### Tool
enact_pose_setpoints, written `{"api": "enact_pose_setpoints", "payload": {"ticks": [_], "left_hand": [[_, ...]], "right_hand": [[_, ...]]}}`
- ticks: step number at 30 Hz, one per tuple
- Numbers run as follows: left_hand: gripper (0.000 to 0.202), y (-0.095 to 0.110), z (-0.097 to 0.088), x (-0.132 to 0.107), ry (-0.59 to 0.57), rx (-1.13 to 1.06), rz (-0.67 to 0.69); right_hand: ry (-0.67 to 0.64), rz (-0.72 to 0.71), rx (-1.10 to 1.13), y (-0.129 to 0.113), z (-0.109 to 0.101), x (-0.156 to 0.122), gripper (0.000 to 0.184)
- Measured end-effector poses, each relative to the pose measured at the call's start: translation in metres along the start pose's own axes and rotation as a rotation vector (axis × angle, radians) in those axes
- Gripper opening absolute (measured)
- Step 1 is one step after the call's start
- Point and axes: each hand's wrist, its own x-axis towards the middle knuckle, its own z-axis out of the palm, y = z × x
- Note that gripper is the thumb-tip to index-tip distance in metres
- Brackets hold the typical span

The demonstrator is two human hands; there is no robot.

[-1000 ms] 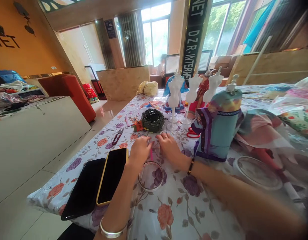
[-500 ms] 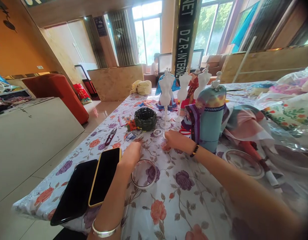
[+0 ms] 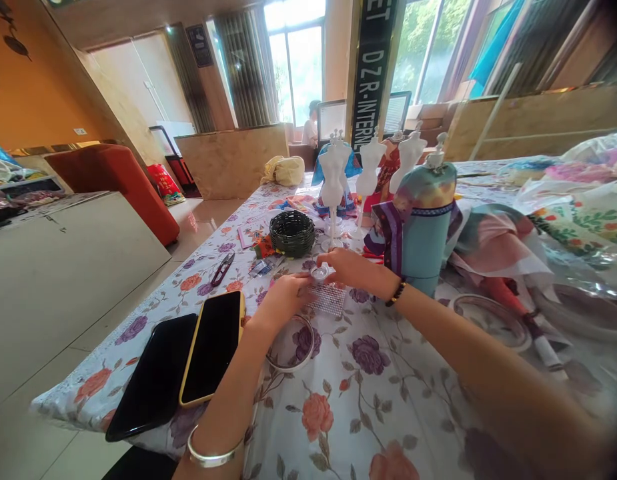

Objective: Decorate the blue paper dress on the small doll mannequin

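Near the middle of the floral tablecloth, my two hands meet at a small white roll that looks like tape (image 3: 319, 273). My right hand (image 3: 361, 272) comes from the right with bent fingers gripping the roll's upper and right side. My left hand (image 3: 284, 299) reaches in from the left, its fingertips at the roll's left edge; they are partly blurred, so their grip is unclear. Just below the fingers lies a sheet of small shiny rhinestones (image 3: 331, 300). A larger roll of clear tape (image 3: 308, 363) rests flat beneath my left wrist.
Two phones (image 3: 155, 377) (image 3: 215, 347) lie left, with thread snips (image 3: 223, 269) beyond them. Behind my hands stand a dark woven basket (image 3: 292, 233) and white mannequins (image 3: 334, 173). A fabric-wrapped blue form (image 3: 425, 247) stands right, near a tape roll (image 3: 491, 323) and fabrics.
My left hand has moved right and away toward the small roll. My right hand has shifted from the rhinestone sheet up onto the roll, uncovering more of the sheet.
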Motion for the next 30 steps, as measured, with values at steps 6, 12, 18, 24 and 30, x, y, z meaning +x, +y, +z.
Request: {"api": "enact_pose_setpoints", "payload": {"ticks": [6,12,18,24,30], "left_hand": [[0.03,-0.002,0.006,0.0,-0.039,-0.011,-0.031],[0.034,0.0,0.008,0.0,-0.061,-0.05,-0.032],[0.032,-0.005,0.006,-0.004,-0.098,-0.155,-0.03],[0.039,-0.018,-0.014,-0.003,-0.25,-0.404,-0.01],[0.053,-0.029,-0.01,0.002,-0.224,-0.563,-0.078]], "right_hand": [[0.06,-0.111,0.073,0.004,0.012,0.0,0.016],[0.27,-0.051,0.241,-0.002,0.009,0.016,0.017],[0.147,-0.387,0.569,-0.022,-0.017,0.003,0.01],[-0.548,-0.618,0.598,-0.045,-0.034,-0.015,0.009],[-0.326,-0.533,0.349,-0.081,-0.011,-0.027,0.009]]}}
